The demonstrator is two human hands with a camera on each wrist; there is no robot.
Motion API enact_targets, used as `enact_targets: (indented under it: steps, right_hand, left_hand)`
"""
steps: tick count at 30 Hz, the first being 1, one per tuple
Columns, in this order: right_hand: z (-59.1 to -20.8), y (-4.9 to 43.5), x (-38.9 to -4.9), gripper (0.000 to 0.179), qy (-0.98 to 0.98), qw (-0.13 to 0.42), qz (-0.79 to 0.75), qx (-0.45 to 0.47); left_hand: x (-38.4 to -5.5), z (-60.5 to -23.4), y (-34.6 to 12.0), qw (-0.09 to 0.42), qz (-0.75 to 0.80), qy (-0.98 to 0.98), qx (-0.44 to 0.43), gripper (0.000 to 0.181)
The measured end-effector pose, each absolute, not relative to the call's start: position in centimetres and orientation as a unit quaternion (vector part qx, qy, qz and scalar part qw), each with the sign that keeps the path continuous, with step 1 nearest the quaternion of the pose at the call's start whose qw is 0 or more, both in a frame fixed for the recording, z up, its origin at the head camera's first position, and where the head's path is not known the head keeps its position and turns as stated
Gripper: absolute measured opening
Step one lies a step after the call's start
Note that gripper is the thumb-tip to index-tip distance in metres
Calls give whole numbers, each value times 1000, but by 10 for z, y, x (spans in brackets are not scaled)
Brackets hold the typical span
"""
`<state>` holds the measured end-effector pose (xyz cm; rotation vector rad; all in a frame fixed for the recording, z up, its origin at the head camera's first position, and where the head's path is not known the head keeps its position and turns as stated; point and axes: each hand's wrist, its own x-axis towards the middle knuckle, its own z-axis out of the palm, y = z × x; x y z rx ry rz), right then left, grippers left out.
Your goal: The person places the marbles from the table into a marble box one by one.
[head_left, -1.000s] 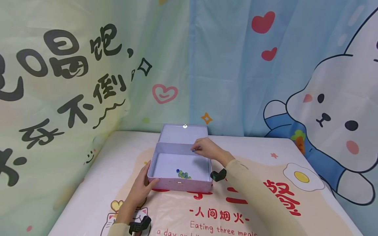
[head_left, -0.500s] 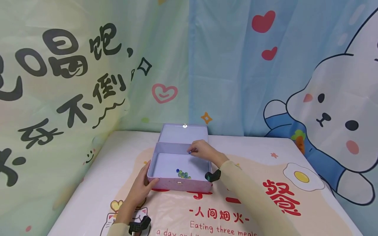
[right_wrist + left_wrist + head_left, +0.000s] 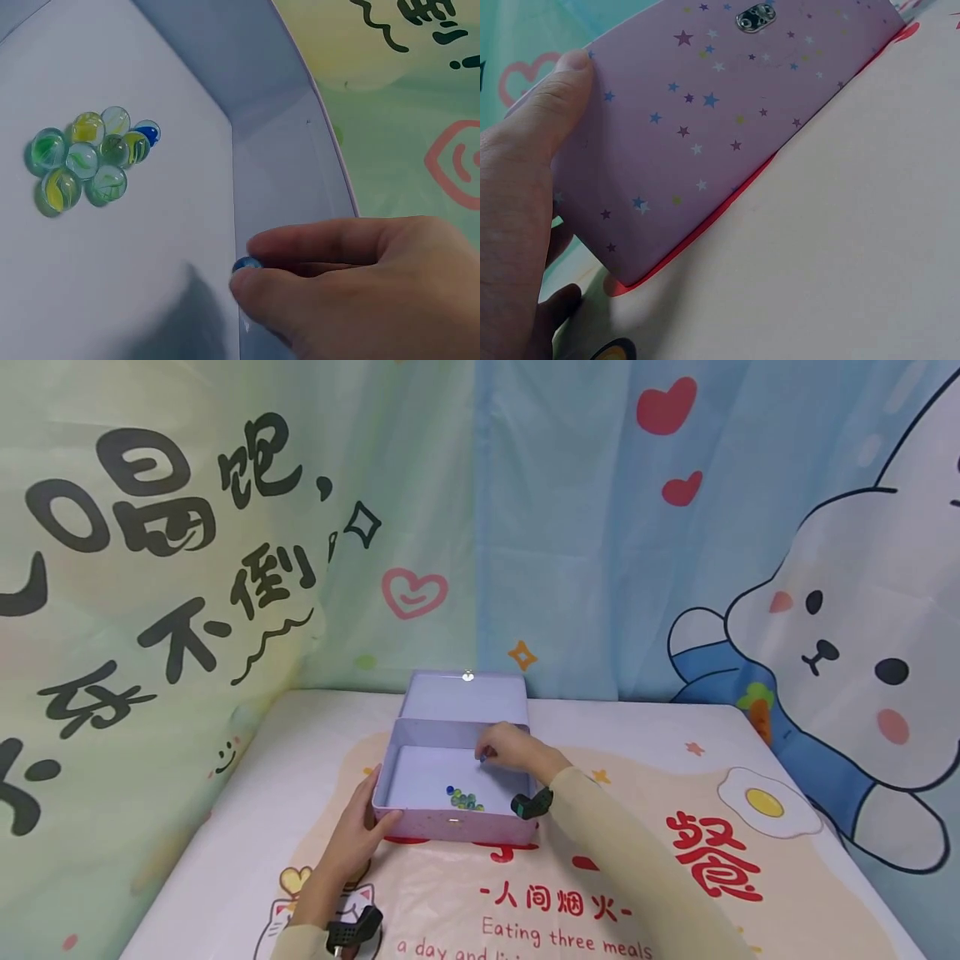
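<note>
A lilac tin box (image 3: 487,829) with star prints stands on the table, its lid tilted back. My left hand (image 3: 356,839) grips the near left corner, thumb on the front wall (image 3: 697,135) and the other fingers round the side, partly hidden. Over the box's far right part, my right hand (image 3: 517,750) pinches a blue marble (image 3: 246,264) between thumb and index finger. On the box floor, near the front wall, several green and yellow glass marbles (image 3: 114,151) lie in a touching cluster. A blue one (image 3: 148,133) sits at the cluster's edge.
The raised lid (image 3: 465,697) leans away at the back of the box. A printed cloth (image 3: 585,868) covers the table, and a patterned curtain (image 3: 555,527) hangs behind it. Each wrist wears a small black camera (image 3: 531,804).
My right hand has moved a little left and then lower into the box, still pinching the marble. My left hand and the clustered marbles keep their places; the head view tilts slightly.
</note>
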<state>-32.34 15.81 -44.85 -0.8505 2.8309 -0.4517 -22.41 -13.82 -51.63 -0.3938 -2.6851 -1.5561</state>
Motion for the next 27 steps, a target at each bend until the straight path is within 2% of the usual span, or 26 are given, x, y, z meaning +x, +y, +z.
enact_targets:
  steps: [17,27]
  right_hand:
    - [-451,154,-325,10,951,119,-60,-278]
    - [-448,155,-322,14,954,105,-100,-261]
  left_hand:
    - [-225,-515,-139,12,-503,-855,-128,86]
    - [-225,-518,-137,7,-503,-856,-123,86]
